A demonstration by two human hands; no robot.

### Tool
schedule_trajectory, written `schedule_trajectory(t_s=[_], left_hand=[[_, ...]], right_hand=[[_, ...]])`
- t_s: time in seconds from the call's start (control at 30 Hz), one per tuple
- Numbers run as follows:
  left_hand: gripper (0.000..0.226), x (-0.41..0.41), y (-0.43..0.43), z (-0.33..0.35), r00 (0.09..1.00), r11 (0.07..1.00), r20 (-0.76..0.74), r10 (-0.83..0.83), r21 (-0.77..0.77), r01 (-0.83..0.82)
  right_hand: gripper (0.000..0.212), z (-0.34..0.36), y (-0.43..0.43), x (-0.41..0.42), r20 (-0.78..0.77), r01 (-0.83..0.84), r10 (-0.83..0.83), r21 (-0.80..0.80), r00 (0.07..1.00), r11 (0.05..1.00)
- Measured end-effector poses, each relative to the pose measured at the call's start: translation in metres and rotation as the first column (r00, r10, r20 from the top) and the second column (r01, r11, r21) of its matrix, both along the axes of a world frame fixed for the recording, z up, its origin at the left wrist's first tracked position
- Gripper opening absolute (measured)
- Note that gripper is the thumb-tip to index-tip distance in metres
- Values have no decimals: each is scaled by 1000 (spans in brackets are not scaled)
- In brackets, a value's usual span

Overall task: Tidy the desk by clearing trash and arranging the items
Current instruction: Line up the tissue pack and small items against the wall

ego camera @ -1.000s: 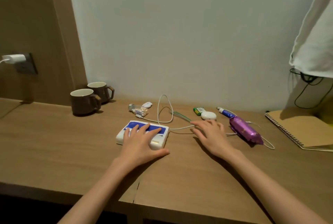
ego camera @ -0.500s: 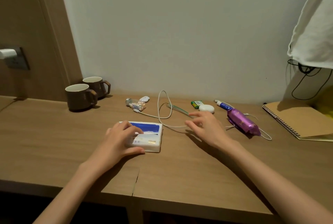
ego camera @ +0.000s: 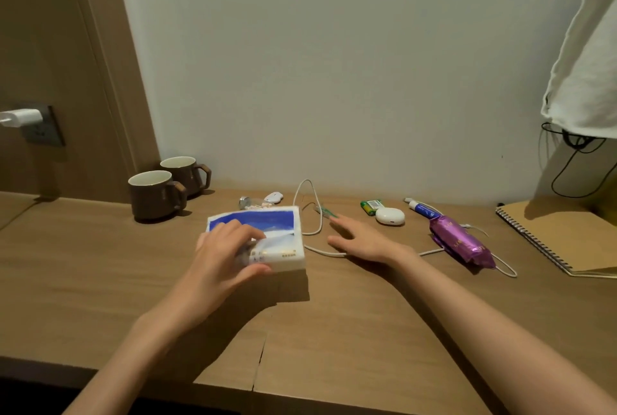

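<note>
White charger [ego camera: 21, 117] in a grey wall socket [ego camera: 46, 132]

On the desk [ego camera: 100, 264], two mugs [ego camera: 155, 196] stood near the back left corner, one behind the other. A tissue pack [ego camera: 267, 234] was near the middle, with a cable [ego camera: 319, 224] looping just right of it. Farther right, by the back edge, lay a battery [ego camera: 370, 207] and a case [ego camera: 390, 216]. A notebook [ego camera: 561, 237] lay at the right edge.

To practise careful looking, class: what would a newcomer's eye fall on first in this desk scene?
The blue-and-white tissue pack at the centre of the desk, gripped by the left hand, stands out first. Beside it the right hand lies open over a white cable. The shiny purple packet to the right and two brown mugs at the back left come next.
</note>
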State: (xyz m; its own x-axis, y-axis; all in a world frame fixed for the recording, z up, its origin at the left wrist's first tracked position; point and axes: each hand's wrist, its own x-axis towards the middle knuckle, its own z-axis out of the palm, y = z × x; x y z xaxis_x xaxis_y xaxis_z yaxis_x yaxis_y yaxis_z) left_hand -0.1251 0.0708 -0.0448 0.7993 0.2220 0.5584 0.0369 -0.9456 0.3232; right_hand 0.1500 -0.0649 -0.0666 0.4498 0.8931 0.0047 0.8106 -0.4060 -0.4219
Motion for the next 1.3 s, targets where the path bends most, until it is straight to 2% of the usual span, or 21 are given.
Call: schedule_trajectory(t_s=[0.07,0.23,0.37,0.5,0.6,0.67,0.8,0.9,0.97,1.1,1.3], left_hand=[[41,13,1,18,998,997,62,20,66,-25],[39,62,4,62,993,985,118,31,166,-50],[34,118,5,77,993,991,117,20,129,-36],[29,168,15,67,997,997,56,-58,49,56],[28,196,16,56,999,998,0,-55,-18,55],[28,212,16,47,999,999,-32,-32,-3,32],[25,238,19,28,989,999,-148,19,35,-14],[25,247,22,14,975,998,-212,64,42,-56],[25,250,25,5,969,997,-236,70,29,-65],[26,251,28,-11,972,997,-225,68,-16,-73],[27,255,27,-27,984,983,-136,116,-126,-134]], right_hand=[[58,-9,-1,-5,67,-32,32,2,997,999],[46,-15,-17,-20,113,-130,121,76,986,989],[43,-13,-36,-31,89,-160,154,62,984,985],[44,-9,-50,-37,130,-229,217,81,967,970],[43,0,-55,-34,29,-254,252,106,967,962],[37,10,-58,-27,-40,-203,213,181,976,962],[24,22,-64,6,-90,48,-15,375,996,926],[21,12,-62,38,-24,205,-218,454,976,867],[21,5,-57,55,9,253,-288,451,958,856],[31,-5,-43,74,107,253,-325,424,940,870],[43,-14,-23,89,258,260,-326,258,909,930]])
